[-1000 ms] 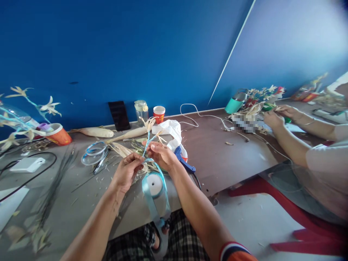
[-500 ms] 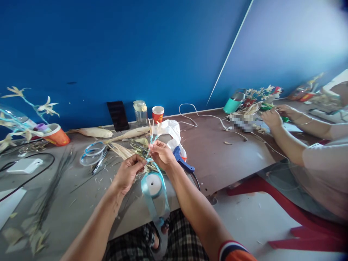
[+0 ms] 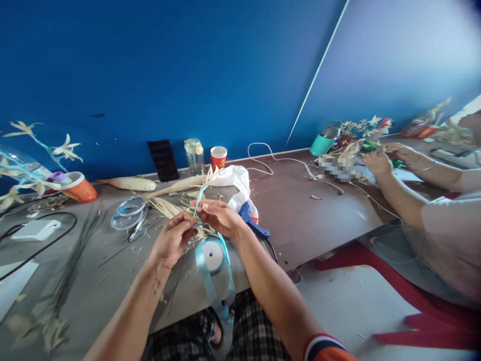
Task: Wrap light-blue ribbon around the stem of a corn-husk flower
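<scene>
A pale dried husk flower [image 3: 212,175] stands up at the top of a thin stem wrapped in light blue ribbon [image 3: 200,196]. Thumb and fingers of my left hand [image 3: 173,239] are pinched together on the stem's lower part. Just beside it, my right hand [image 3: 221,216] is closed where ribbon and stem meet; its fingertips partly hide both. Below my hands lies a ribbon spool [image 3: 214,254] with a white centre, and a loop of its ribbon hangs over the table edge toward my lap.
A blue glue gun [image 3: 252,221] lies right of my hands by a white bag [image 3: 240,181]. Husks [image 3: 131,183], tape rolls [image 3: 130,210] and dark wires [image 3: 77,250] are to the left. At right, another person's hands [image 3: 379,159] work near a green container [image 3: 326,139].
The flower and stem have dropped lower and tilted. My right hand has moved slightly down and left along the stem, with its fingers now more level. My left hand has barely shifted.
</scene>
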Demonstrator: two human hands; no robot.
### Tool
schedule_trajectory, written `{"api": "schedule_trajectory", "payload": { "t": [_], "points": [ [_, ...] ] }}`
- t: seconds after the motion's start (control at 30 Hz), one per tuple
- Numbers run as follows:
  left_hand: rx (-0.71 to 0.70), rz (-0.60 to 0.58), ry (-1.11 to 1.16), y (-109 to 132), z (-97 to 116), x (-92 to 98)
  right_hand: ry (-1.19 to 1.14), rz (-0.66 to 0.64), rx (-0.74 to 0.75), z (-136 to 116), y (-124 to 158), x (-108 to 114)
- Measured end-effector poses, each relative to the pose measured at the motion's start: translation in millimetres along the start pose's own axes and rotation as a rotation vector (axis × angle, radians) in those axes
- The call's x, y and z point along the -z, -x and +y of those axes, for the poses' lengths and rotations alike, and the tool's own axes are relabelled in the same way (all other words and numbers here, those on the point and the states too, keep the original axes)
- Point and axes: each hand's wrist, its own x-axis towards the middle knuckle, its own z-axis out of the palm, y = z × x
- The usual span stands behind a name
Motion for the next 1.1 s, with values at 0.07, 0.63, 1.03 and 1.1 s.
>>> {"api": "schedule_trajectory", "payload": {
  "t": [0.07,0.63,1.03,1.1],
  "points": [
    [0.029,-0.014,0.017,0,0,-0.1,-0.018,0.004,0.006,2,-1,1],
    [-0.272,0.007,-0.482,-5,-12,-2.9,0.04,0.352,0.239,14,-14,2],
    [0.005,-0.029,-0.03,-4,-6,-1.7,0.082,0.059,0.058,7,-3,-1],
    [0.033,-0.042,-0.01,-4,-5,-2.0,0.059,0.064,0.043,9,-5,0]
  ]
}}
